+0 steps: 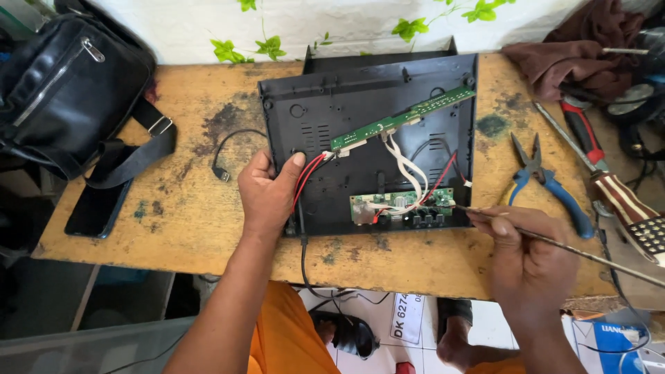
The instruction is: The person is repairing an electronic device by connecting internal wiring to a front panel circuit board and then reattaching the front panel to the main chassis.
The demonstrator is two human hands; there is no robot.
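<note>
Now we steady the open black casing (325, 121) with our left hand (267, 194) and probe its near board with our right hand (526, 260).
Left hand clamps the casing's left near edge over the red wires (309, 173), likely to stop sliding; right hand pinches a thin metal rod (589, 255), tip at the small green board (402, 203). Casing lies mid-table (187, 208) and holds a long green board (402, 119), white wires (409, 170). Blue pliers (547, 183) lie right, black bag (66, 86) far left.

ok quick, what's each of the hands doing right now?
Left hand: closed, gripping the black casing at its left edge.
Right hand: closed, holding a thin metal rod.
</note>
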